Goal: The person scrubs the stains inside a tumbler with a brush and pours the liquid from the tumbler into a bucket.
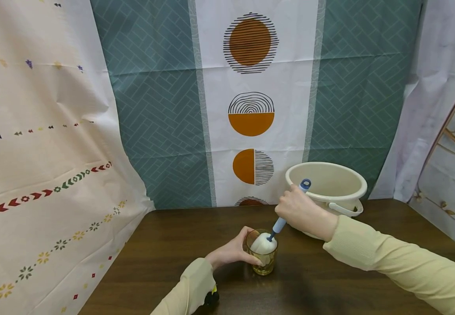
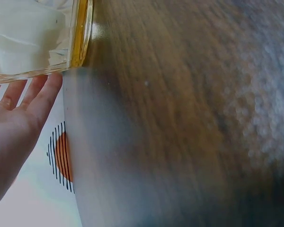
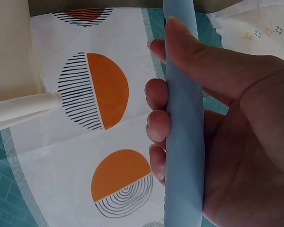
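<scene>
Two hands work a brush (image 1: pixel 279 225) in a glass (image 1: pixel 266 264).
The left hand's (image 1: pixel 233 250) fingers curl round the glass, spread as wide as it is; the right hand's (image 1: pixel 299 208) fingers wrap snugly round the brush, which leans to one o'clock with its white head (image 1: pixel 262 246) inside. The glass is at the near side of the bucket (image 1: pixel 330 181), which is between one and two o'clock from it. It seems best to hold the glass steady and turn the brush gently, rubbing all round.

There is one glass (image 1: pixel 266 264), one sponge brush (image 1: pixel 279 225), one bucket (image 1: pixel 339 181) and one table (image 1: pixel 180 236).
</scene>
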A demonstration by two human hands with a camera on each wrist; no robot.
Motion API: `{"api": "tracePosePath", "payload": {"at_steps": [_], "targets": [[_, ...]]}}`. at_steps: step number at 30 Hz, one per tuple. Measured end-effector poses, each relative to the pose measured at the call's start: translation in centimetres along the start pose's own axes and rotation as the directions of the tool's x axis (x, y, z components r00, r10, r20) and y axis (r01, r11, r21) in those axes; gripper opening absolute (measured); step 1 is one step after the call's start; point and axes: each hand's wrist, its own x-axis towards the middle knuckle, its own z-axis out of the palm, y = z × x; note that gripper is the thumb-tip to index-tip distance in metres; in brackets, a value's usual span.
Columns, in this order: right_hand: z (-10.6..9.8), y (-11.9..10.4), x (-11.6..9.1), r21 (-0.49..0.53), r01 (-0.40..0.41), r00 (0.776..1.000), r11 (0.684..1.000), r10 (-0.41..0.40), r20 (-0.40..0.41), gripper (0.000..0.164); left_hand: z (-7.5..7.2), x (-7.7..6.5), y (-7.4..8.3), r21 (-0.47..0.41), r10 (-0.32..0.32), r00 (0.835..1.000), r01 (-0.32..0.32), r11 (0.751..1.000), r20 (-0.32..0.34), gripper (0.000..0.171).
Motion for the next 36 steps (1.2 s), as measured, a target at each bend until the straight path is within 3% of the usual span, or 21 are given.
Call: {"api": "tracePosePath", "payload": {"at_steps": [18,27,36], "targets": [[0.29,-0.36,0.06,0.008,-0.006,1.000,1.000,0.006,0.001,0.018,-0.05,0.17,-0.18,-0.051,0.053,0.998,-0.051,0.997,0.040,0.065],[0.35,-0.39,-0.07,0.009,0.000,0.999,1.000,0.000,0.035,0.015,0.01,0.08,0.00,-0.051,0.035,0.999,-0.033,0.998,0.034,0.065],[0.23,-0.35,-0.06,0.008,0.005,1.000,1.000,-0.005,0.007,0.015,-0.01,0.03,0.05,-0.062,0.034,0.999,-0.031,0.998,0.041,0.065]]}}
